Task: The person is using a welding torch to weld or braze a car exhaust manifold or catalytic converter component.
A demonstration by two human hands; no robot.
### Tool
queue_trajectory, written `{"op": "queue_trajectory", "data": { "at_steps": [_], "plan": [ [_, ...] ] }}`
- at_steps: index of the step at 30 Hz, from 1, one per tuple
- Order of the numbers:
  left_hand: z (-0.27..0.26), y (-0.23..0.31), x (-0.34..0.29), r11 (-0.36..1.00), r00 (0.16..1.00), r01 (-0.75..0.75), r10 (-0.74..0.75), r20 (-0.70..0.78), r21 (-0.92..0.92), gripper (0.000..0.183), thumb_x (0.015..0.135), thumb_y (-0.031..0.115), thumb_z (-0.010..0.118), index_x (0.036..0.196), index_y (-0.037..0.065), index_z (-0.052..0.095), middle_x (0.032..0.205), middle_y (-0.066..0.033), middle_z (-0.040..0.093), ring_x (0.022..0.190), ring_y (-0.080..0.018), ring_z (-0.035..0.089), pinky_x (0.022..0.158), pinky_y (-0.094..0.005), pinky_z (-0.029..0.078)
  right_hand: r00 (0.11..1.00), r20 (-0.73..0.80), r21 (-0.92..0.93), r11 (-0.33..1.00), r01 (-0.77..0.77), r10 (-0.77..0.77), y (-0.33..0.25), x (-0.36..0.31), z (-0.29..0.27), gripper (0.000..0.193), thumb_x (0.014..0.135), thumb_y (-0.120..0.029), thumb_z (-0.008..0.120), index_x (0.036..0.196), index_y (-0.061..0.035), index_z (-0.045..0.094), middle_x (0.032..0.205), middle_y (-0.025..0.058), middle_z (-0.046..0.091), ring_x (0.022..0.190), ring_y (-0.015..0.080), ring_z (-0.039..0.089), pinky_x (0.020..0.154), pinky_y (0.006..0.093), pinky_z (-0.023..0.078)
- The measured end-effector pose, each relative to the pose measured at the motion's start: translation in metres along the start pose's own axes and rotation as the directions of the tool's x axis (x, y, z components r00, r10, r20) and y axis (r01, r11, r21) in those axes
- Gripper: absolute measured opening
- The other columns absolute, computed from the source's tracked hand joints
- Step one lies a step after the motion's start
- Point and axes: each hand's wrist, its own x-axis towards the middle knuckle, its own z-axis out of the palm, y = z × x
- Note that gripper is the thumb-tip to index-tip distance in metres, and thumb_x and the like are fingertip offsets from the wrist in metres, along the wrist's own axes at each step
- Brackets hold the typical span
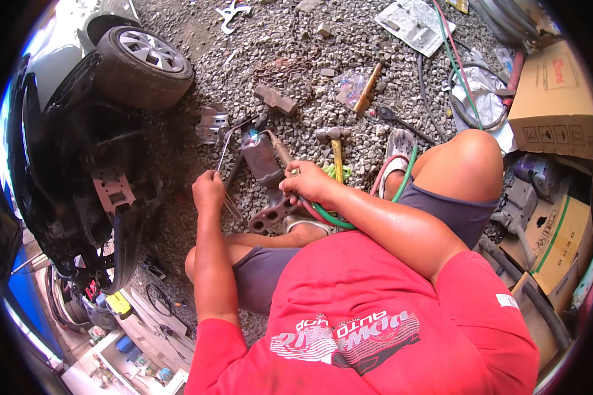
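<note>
My left hand (209, 191) is closed around a thin metal rod (226, 143), its far end bent toward the top of a rusty exhaust manifold (262, 162). In my right hand (308, 181) is a gas torch (281, 150). Its curved tip points at the manifold's far end, where a bluish glow shows. The manifold stands between my legs on the gravel, its flange with round holes (270, 216) nearest me. From the torch, a green hose (336, 222) and a red one run past my right forearm and over my right leg.
A sledgehammer head (275, 100) and a yellow-handled hammer (337, 155) lie beyond the manifold. A ratchet (405, 124) and a wooden handle (369, 87) lie farther right. A car with its wheel (145, 66) stands left; cardboard boxes (553, 99) are at right.
</note>
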Motion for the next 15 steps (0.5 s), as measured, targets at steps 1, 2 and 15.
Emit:
{"op": "queue_trajectory", "data": {
  "at_steps": [1,2,15],
  "plan": [
    [0.0009,0.0002,0.0005,1.000,1.000,0.002,-0.002,0.006,0.002,0.028,0.100,0.027,0.066,0.110,0.006,0.080,0.103,-0.0238,0.077,0.101,-0.0439,0.074,0.089,-0.0513,0.057,1.000,0.004,-0.018,1.000,0.004,-0.004,0.0015,0.0013,-0.0003,0.025,0.095,-0.008,0.076,0.112,-0.0078,0.057,0.080,0.0084,0.072,0.056,0.0149,0.066,0.046,0.0302,0.048],
    [0.0013,0.0002,0.0008,1.000,1.000,-0.002,0.002,0.007,0.004,0.028,0.100,0.027,0.066,0.110,0.006,0.080,0.103,-0.0238,0.077,0.101,-0.0439,0.074,0.089,-0.0513,0.057,1.000,0.008,-0.036,0.999,0.009,-0.009,0.0031,0.0022,-0.0006,0.025,0.095,-0.007,0.076,0.112,-0.0068,0.057,0.080,0.0088,0.072,0.056,0.0151,0.066,0.046,0.0302,0.048],
    [-0.0055,0.0012,-0.0056,1.000,1.000,0.005,-0.005,0.031,0.010,0.028,0.099,0.028,0.067,0.109,0.006,0.080,0.103,-0.0242,0.077,0.102,-0.0442,0.074,0.090,-0.0513,0.057,1.000,0.006,-0.058,0.998,-0.016,0.017,0.0047,-0.0045,0.0010,0.032,0.091,-0.004,0.075,0.117,-0.0042,0.057,0.082,0.0084,0.072,0.058,0.0155,0.067,0.048,0.0305,0.049]
  ]
}}
